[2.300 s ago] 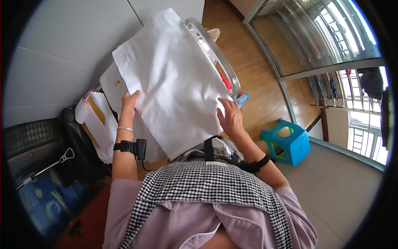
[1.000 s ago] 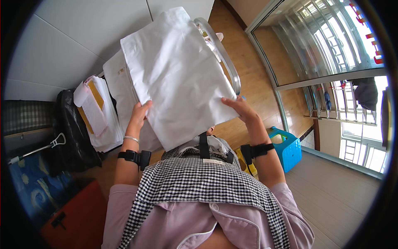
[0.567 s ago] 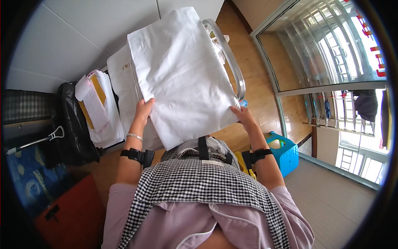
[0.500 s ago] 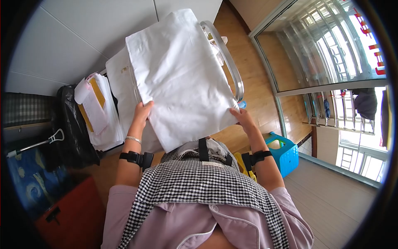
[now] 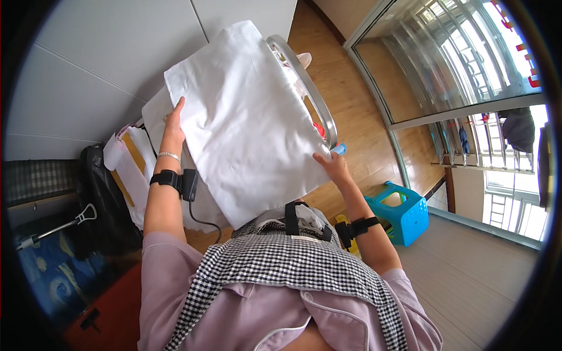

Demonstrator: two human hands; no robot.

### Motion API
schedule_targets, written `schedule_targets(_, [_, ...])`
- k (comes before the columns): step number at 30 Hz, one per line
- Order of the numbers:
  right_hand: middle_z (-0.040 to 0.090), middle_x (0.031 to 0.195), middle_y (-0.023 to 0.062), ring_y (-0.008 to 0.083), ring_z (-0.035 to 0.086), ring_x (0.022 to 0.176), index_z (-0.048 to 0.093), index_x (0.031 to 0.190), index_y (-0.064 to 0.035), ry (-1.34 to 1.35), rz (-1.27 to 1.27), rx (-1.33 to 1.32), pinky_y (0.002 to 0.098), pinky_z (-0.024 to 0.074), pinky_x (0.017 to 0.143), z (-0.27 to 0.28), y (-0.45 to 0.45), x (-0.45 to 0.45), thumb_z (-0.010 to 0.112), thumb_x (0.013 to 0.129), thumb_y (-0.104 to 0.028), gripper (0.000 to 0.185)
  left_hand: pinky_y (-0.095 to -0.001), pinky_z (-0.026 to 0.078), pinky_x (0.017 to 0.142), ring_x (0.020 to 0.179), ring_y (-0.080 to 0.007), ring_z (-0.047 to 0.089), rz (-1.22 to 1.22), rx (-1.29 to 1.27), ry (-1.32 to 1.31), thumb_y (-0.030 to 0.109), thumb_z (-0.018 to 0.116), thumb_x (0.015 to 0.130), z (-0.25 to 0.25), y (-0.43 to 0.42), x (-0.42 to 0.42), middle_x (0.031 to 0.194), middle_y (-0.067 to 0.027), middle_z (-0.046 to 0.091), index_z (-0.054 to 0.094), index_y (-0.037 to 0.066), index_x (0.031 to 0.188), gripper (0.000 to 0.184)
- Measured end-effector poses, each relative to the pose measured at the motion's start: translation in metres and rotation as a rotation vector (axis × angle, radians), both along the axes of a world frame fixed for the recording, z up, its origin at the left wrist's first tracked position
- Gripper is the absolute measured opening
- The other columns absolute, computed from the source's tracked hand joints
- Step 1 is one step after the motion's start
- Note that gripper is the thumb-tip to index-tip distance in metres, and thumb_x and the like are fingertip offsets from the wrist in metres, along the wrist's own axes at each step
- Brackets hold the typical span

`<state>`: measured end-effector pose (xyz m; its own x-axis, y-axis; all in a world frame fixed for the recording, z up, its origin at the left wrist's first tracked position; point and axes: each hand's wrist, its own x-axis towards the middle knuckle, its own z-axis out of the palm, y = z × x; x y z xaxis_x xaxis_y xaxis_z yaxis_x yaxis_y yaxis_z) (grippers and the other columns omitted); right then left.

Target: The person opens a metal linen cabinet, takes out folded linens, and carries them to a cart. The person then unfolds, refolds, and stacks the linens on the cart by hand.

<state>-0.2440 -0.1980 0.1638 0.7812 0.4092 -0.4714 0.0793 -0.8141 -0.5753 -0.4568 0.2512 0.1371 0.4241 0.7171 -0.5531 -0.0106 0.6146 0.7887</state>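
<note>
A white folded cloth (image 5: 240, 123), smooth with soft creases, lies on top of a stack in front of me. My left hand (image 5: 174, 124) is against its left edge, fingers stretched along the side; part of the hand is hidden. At the lower right edge, my right hand (image 5: 333, 166) pinches the cloth, thumb on top and the other fingers mostly out of sight. More white fabric (image 5: 153, 114) shows underneath on the left. A curved metal rail (image 5: 316, 96) runs along the right side, with a light-blue item (image 5: 339, 150) by its lower end.
Left of the cloth stand a white pile with papers (image 5: 126, 161) and a black plastic bag (image 5: 96, 181). A blue plastic stool (image 5: 404, 213) is on the floor to my right. A white panelled surface (image 5: 111, 52) borders the far left; glass sliding doors (image 5: 392, 126) are at right.
My left hand has moved up along the cloth's left edge, its fingers now extended. My right hand stays near the lower right edge. The view has shifted slightly.
</note>
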Motion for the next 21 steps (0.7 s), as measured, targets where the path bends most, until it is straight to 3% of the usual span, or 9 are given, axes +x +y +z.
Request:
schedule_targets(3, [0.066,0.088,0.0245,0.0337,0.066,0.087,0.063,0.095,0.0070,0.058,-0.011,0.001,0.0411,0.0513,0.075,-0.003,0.000,0.003,0.071,0.071,-0.064,0.075,-0.0388,0.046,0.098,0.110,-0.0259,0.059,-0.016,0.017,0.089,0.035,0.073,0.083,0.009,0.020,0.006,0.121,-0.0140,0.059,0.051,-0.004,0.126,0.062])
schedule_targets(4, [0.066,0.088,0.0245,0.0337,0.066,0.087,0.063,0.095,0.0070,0.058,-0.015,0.001,0.0411,0.0513,0.075,-0.001,0.000,0.002,0.071,0.071,-0.064,0.075,-0.0357,0.048,0.095,0.107,-0.0238,0.059,0.032,0.214,0.108,0.032,0.071,0.086,0.033,0.006,0.009,0.118,-0.0125,0.061,0.054,-0.003,0.123,0.054])
schedule_targets(7, [0.066,0.088,0.0250,0.0337,0.067,0.087,0.062,0.095,0.0082,0.117,-0.042,0.058,0.0410,0.0515,0.074,0.001,0.004,-0.001,0.072,0.072,-0.060,0.073,-0.0337,0.049,0.091,0.103,-0.0212,0.060,0.209,0.377,0.044,0.029,0.069,0.088,0.046,0.007,0.006,0.113,-0.0106,0.062,0.057,-0.002,0.119,0.045])
schedule_targets(9, [0.066,0.087,0.0242,0.0324,0.067,0.086,0.063,0.094,0.0076,0.052,-0.021,0.053,0.0398,0.0519,0.073,-0.010,0.002,-0.007,0.075,0.072,-0.055,0.067,-0.0327,0.049,0.088,0.100,-0.0184,0.060,0.235,0.387,0.079,0.025,0.067,0.089,0.004,0.022,-0.007,0.110,-0.0096,0.063,0.060,-0.001,0.114,0.037])
schedule_targets(11, [0.067,0.087,0.0238,0.0324,0.068,0.085,0.063,0.094,0.0067,0.041,-0.017,0.038,0.0394,0.0519,0.074,-0.008,0.003,-0.005,0.075,0.072,-0.053,0.065,-0.0316,0.048,0.086,0.098,-0.0180,0.060,0.005,0.448,0.582,0.021,0.064,0.090,0.000,0.022,-0.001,0.109,-0.0105,0.063,0.060,-0.003,0.110,0.031])
schedule_targets(12, [0.067,0.087,0.0233,0.0323,0.068,0.085,0.064,0.094,0.0058,0.034,-0.015,0.023,0.0389,0.0519,0.074,-0.008,0.004,-0.005,0.075,0.073,-0.051,0.062,-0.0315,0.048,0.086,0.096,-0.0193,0.061,-0.015,0.539,0.506,0.016,0.065,0.088,-0.004,0.016,-0.001,0.107,-0.0122,0.063,0.058,-0.004,0.108,0.029])
schedule_targets(15, [0.067,0.087,0.0222,0.0307,0.068,0.084,0.064,0.092,0.0043,0.121,-0.030,0.079,0.0398,0.0514,0.074,-0.007,0.002,-0.003,0.074,0.074,-0.049,0.057,-0.0327,0.048,0.087,0.097,-0.0221,0.061,-0.093,0.624,0.575,0.013,0.069,0.082,0.020,-0.007,0.009,0.104,-0.0136,0.063,0.055,-0.005,0.111,0.036])
schedule_targets(18, [0.067,0.083,0.0204,0.0288,0.067,0.081,0.064,0.088,0.0031,0.099,-0.007,0.161,0.0405,0.0504,0.072,-0.020,-0.006,0.006,0.073,0.076,-0.045,0.051,-0.0346,0.047,0.089,0.103,-0.0285,0.061,-0.208,0.673,0.705,0.010,0.069,0.079,0.001,-0.010,-0.009,0.115,-0.0189,0.061,0.050,-0.006,0.119,0.047])
schedule_targets(21, [0.066,0.079,0.0195,0.0295,0.066,0.077,0.064,0.084,0.0021,-0.008,-0.020,0.153,0.0404,0.0493,0.070,0.032,0.003,-0.005,0.073,0.077,-0.043,0.046,-0.0345,0.047,0.090,0.106,-0.0294,0.060,-0.240,0.663,0.648,0.009,0.070,0.077,0.003,-0.026,-0.024,0.118,-0.0202,0.060,0.049,-0.007,0.121,0.051])
